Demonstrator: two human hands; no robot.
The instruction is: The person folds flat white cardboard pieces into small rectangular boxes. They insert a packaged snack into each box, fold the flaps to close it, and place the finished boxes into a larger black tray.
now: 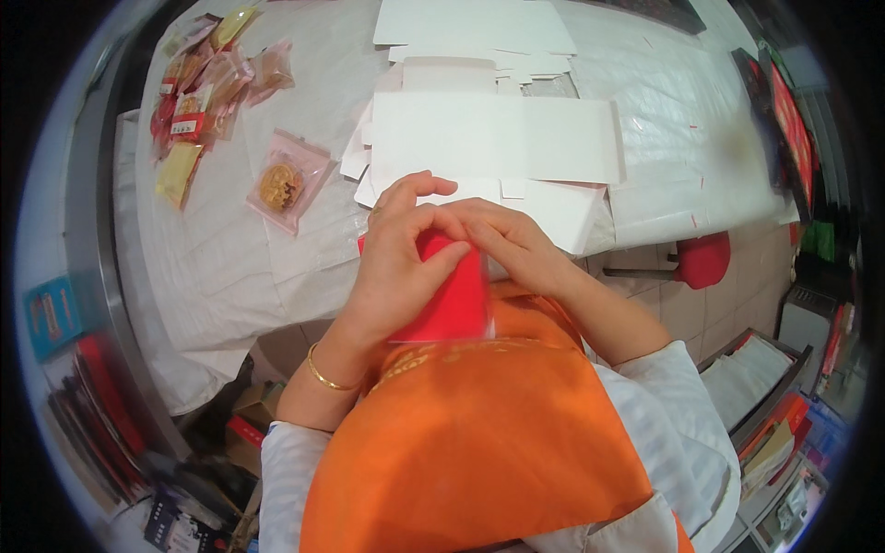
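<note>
Close against my orange apron (498, 415) is a bright red box (452, 309) with a flat face and a pale strip along its right edge. My left hand (396, 253) is closed on its upper left part, thumb and forefinger curved together over the top. From the other side, my right hand (516, 244) rests its bent fingers on the upper right edge, touching the left fingertips. The fingers hide the top of the box. Beyond them lie folded white cardboard sheets (461, 134). A round golden mooncake (279, 187) in a clear pinkish wrapper lies left of my hands.
Several wrapped pastries (198, 88) are heaped at the far left of the white-covered table (313, 101). A red stool (703, 261) stands beyond the table's near right edge. Boxes and papers (774, 442) fill the lower right. A cardboard box (253, 415) sits below the table.
</note>
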